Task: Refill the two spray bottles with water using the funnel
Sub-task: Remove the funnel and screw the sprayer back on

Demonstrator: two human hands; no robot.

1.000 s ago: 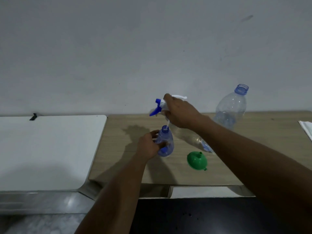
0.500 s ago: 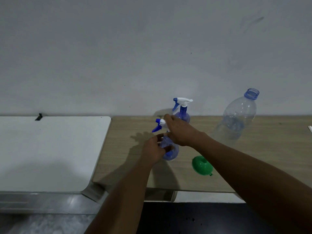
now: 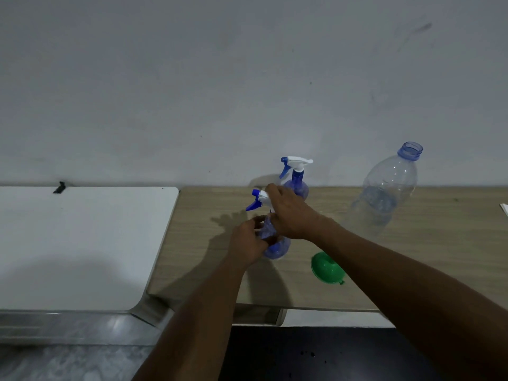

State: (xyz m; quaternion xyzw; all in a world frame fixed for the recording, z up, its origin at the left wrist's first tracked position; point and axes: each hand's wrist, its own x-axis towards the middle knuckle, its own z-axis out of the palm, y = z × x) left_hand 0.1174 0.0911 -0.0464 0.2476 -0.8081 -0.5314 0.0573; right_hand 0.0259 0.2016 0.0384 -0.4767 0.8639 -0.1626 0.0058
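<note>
Centrally on worktop [image 3: 412, 257]: near spray bottle [image 3: 277, 247], left hand [image 3: 247, 237] curled round body, right hand [image 3: 291, 215] gripping its trigger head [image 3: 258, 199] at neck. Just behind, second spray bottle [image 3: 297, 182], upright. Right of it, green funnel [image 3: 327, 268]; back right, uncapped water bottle [image 3: 384, 193].

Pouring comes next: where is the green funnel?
In the head view, the green funnel lies on the wooden table near its front edge, just right of the held spray bottle.

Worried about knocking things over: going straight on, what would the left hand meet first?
The left hand grips the near spray bottle; beyond it, likely the rear spray bottle, depth unclear.
</note>
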